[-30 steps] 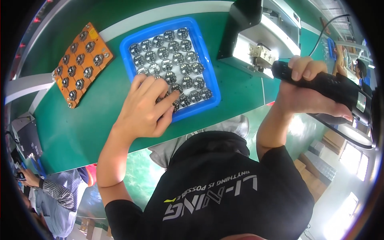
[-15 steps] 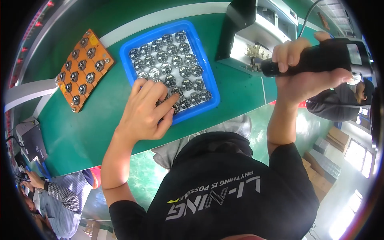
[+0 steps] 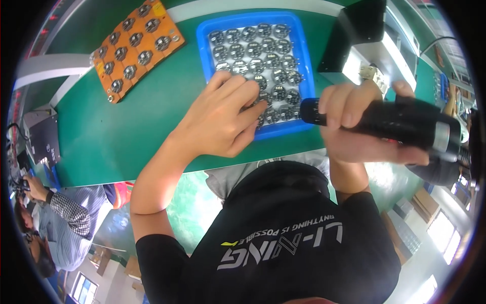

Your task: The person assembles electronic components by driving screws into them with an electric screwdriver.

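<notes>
My right hand (image 3: 349, 121) grips a black, pistol-shaped power tool, apparently an electric screwdriver (image 3: 422, 124), with its nose pointing left. That nose overlaps the right rim of a blue tray (image 3: 204, 50); whether it touches is unclear. In rows on the tray's white lining sit many small round circuit boards (image 3: 254, 49) with dark bodies. Over the tray's near left part, my left hand (image 3: 223, 119) has its fingers curled down and drawn together among the boards. Its fingertips are partly hidden, so what they pinch cannot be made out.
An orange plate (image 3: 132, 54) with similar round parts in its recesses lies on the green table (image 3: 136, 121) at far left. A black-and-silver machine (image 3: 352, 40) stands right of the tray. At lower left, another person's hands (image 3: 35, 188) hold a dark object.
My right hand has brought the tool leftward and down to the tray's right edge. My left hand stays at the tray, fingers still bent among the boards. The whole view has shifted.
</notes>
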